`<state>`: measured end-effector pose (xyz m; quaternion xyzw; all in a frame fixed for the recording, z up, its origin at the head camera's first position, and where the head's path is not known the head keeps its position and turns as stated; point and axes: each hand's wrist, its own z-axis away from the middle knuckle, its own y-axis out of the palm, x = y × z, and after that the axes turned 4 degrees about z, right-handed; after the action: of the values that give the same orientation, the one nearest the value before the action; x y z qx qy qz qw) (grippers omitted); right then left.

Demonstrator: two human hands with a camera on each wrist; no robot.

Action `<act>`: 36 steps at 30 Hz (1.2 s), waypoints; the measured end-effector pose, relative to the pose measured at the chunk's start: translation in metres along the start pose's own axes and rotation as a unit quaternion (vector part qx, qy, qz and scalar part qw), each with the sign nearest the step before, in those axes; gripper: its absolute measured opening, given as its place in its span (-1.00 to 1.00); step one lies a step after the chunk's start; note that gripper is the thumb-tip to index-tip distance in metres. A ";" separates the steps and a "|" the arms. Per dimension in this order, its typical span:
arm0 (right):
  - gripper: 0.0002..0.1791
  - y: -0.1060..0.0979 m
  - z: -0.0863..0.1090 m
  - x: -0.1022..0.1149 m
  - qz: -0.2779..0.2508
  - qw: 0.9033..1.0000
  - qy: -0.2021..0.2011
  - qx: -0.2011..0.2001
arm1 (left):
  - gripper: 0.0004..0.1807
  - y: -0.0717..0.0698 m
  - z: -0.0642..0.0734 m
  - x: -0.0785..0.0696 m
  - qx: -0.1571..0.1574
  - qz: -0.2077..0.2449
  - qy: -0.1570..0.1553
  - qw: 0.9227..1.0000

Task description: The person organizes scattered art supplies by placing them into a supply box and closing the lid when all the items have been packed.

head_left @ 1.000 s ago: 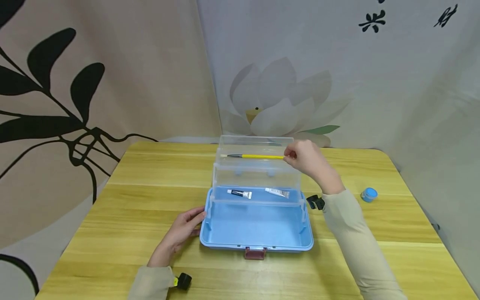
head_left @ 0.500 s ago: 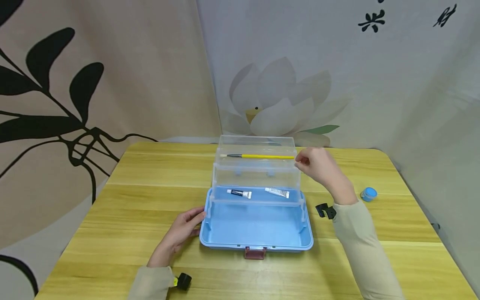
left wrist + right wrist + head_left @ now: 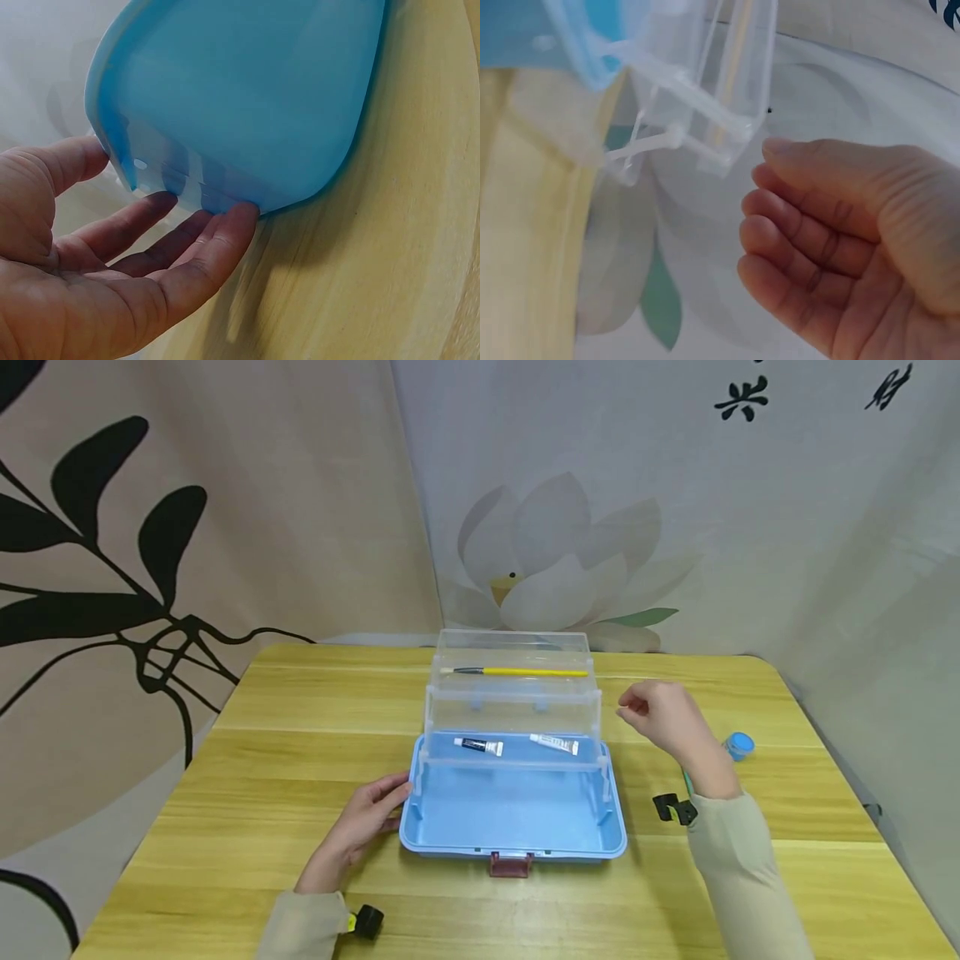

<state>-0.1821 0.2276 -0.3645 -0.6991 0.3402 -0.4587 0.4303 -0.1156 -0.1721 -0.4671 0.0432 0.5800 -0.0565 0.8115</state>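
Observation:
A blue art box (image 3: 517,814) stands open on the table, its clear tiered trays (image 3: 517,710) raised at the back. My left hand (image 3: 367,818) holds its left end. In the left wrist view, the thumb lies at the rim and the fingertips touch the wall. A yellow-handled paintbrush (image 3: 534,672) lies in the top tray. In the lower tray lie a dark-labelled paint tube (image 3: 478,747) and a white paint tube (image 3: 555,744). My right hand (image 3: 667,718) hovers right of the trays, fingers loosely curled with nothing in them.
A small blue-capped jar (image 3: 739,746) stands on the table (image 3: 810,810) at the right. A thin green item (image 3: 687,782) shows beside my right wrist, mostly hidden by the forearm. A brown latch (image 3: 510,865) hangs at the box's front. A printed curtain (image 3: 315,510) hangs behind the table.
My right hand has let go of the paintbrush, which stays in the top tray, and has moved right and toward me. The thin green item has come into view. My left hand has not moved.

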 end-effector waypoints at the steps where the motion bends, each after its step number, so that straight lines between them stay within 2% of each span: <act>1: -0.92 0.001 0.003 -0.002 0.000 1.000 0.003 0.002 | -0.44 0.000 0.000 0.000 0.000 0.001 0.000 1.000; 8: -0.92 0.007 0.019 -0.017 -0.001 0.999 0.034 0.012 | -0.45 -0.001 -0.001 0.000 0.001 -0.002 0.001 1.000; 27: -0.93 0.019 0.054 -0.045 -0.004 0.997 0.076 0.000 | -0.47 0.000 -0.002 0.003 -0.002 0.007 0.002 1.000; 36: -0.93 0.028 0.078 -0.057 -0.010 0.994 0.104 0.021 | -0.46 0.000 -0.002 0.004 -0.004 0.013 -0.001 1.000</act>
<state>-0.1311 0.2885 -0.4265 -0.6416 0.3665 -0.5400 0.4030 -0.1165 -0.1716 -0.4717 0.0473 0.5788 -0.0440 0.8129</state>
